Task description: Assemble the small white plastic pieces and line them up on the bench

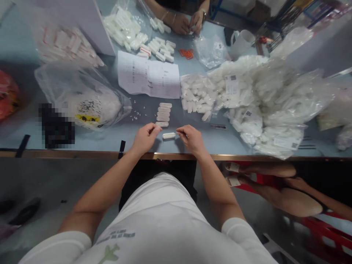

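Note:
A small white connector block [168,135] with rows of holes lies on the blue-grey table between my hands. My left hand [147,137] is just left of it, thumb and fingertips pinched together; what they hold, if anything, is too small to name. On its right, my right hand [191,138] has curled fingers with the fingertips close together near the block's end, and any object there cannot be made out. Beyond the block, several similar white pieces [164,112] form a column. Tiny white bits [136,116] are scattered left of that column.
Printed sheets [148,75] lie behind the column. Bags of white parts [198,93] fill the right side; a clear bag [96,106] sits left. A metal tool [218,126] is right of my hands. Across the table are another person's hands [189,24]. Someone sits at the right.

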Action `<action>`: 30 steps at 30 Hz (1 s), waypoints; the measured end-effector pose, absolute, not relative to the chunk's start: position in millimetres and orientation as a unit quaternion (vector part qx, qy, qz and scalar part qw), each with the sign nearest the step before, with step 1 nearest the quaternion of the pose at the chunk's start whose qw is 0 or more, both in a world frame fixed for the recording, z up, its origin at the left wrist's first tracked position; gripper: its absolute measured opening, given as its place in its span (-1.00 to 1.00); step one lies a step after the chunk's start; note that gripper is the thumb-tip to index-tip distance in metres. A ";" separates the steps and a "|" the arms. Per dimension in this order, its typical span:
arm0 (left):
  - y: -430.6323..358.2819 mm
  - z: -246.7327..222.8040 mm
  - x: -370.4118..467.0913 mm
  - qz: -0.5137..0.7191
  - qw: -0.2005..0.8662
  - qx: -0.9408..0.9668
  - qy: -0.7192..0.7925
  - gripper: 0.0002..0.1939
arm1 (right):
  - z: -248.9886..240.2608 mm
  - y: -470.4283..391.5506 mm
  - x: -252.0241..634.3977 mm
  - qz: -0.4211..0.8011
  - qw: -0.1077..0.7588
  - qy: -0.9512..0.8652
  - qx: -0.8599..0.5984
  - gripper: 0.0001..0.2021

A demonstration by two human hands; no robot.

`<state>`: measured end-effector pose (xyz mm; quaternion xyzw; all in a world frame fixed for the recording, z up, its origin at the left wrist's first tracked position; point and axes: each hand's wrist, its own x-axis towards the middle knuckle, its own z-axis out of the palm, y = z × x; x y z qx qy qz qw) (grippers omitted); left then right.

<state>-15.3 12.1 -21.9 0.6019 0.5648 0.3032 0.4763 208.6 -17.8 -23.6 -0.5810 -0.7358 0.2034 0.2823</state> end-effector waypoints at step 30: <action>0.8 -48.3 -11.4 0.163 0.335 0.779 0.504 -0.60 | -3.4 -11.6 188.1 0.038 0.019 -0.893 -0.449 -0.73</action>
